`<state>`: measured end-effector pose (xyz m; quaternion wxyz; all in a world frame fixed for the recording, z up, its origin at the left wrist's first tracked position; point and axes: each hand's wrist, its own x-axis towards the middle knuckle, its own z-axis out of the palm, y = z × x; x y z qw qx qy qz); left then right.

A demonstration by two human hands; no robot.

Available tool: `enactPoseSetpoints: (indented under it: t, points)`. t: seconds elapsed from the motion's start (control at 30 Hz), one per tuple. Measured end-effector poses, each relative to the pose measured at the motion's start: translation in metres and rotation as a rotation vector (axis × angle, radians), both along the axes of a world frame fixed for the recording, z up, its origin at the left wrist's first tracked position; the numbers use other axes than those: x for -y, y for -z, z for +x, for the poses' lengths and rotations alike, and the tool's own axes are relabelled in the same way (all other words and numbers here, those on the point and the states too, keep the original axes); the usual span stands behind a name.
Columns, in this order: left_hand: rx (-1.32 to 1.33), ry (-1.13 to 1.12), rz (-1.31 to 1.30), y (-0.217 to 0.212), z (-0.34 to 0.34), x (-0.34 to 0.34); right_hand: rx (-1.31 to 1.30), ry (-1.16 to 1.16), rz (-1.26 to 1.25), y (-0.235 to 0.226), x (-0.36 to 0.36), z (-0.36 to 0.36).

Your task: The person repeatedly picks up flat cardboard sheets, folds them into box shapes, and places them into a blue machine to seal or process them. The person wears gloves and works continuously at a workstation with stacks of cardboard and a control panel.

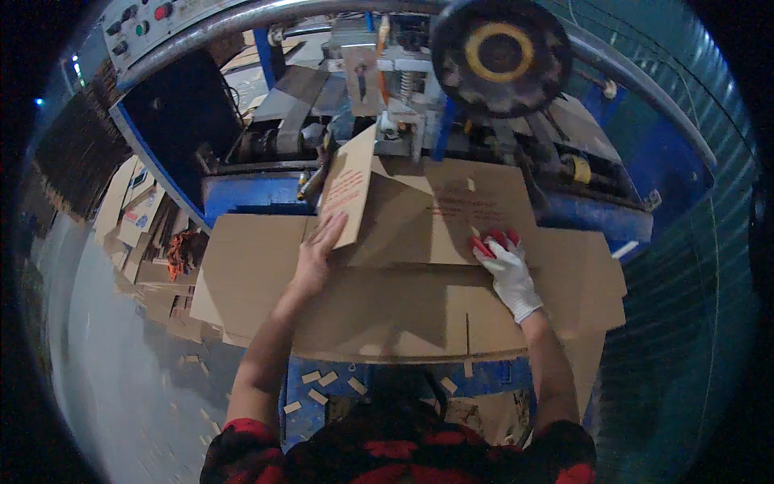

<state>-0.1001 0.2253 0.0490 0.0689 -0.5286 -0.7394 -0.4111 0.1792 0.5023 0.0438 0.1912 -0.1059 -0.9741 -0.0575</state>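
My bare left hand (321, 248) is at the lower left edge of a raised cardboard flap (351, 181) with red print. Its fingers lie along the printed face and hold the flap tilted up; the thumb is not clearly seen. My right hand (509, 270) wears a white glove with red on the fingers. Those fingers are bent at the near edge of a printed brown cardboard panel (451, 211), which they grip. Beneath both hands spreads a wide flat cardboard sheet (379, 310), with a slit near its front edge.
Beyond the cardboard stands a blue machine (258, 192) with a black wheel (500, 52) and a metal bar (210, 48). Push buttons sit on a control panel (145, 20). Cardboard stacks (137, 234) rise at left, with small offcuts (318, 379) below. A corrugated wall (677, 282) borders the right.
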Motion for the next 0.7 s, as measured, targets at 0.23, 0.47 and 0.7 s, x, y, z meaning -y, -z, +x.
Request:
enactPoseSetpoints:
  t: [0.23, 0.47, 0.7]
  points:
    - [-0.137, 0.02, 0.047, 0.007, -0.05, -0.05, 0.12, 0.022, 0.164, 0.004, -0.054, -0.046]
    - [-0.169, -0.227, -0.254, 0.0, -0.118, -0.138, 0.08, 0.215, 0.288, -0.009, -0.122, -0.129]
    - [-0.324, -0.098, -0.07, 0.017, -0.065, -0.053, -0.153, 0.29, -0.061, -0.037, -0.114, -0.077]
